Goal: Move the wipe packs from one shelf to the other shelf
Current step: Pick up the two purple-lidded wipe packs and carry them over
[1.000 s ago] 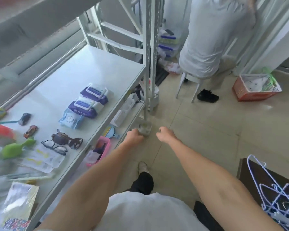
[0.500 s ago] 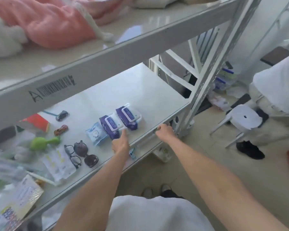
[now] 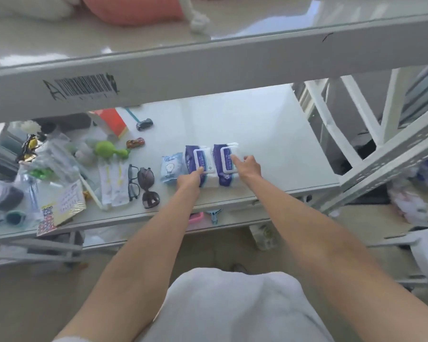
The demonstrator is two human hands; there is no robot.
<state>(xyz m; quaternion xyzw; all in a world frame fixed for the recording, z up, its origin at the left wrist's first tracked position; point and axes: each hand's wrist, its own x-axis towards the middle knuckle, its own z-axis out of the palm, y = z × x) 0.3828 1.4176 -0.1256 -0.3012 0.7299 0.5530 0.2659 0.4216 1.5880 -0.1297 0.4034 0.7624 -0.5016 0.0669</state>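
Note:
Two purple wipe packs with white lids lie side by side on the middle shelf (image 3: 269,144). My left hand (image 3: 189,180) grips the near end of the left purple pack (image 3: 195,159). Over the right purple pack (image 3: 224,159) my right hand (image 3: 248,167) has closed from its right side, fingers on the lid. A small light-blue wipe pack (image 3: 169,167) rests just left of them, untouched. Above runs the upper shelf (image 3: 208,58), its white front beam bearing a barcode label.
Left of the packs lie sunglasses (image 3: 148,186), black glasses (image 3: 133,181), a green toy (image 3: 108,149), two toy cars, packets and a sticker sheet. A pink plush (image 3: 134,8) lies on the upper shelf. White frame braces (image 3: 361,124) stand to the right.
Both hands rose from near the floor to the middle shelf and closed on the two purple packs. The view swung up and left toward the shelves.

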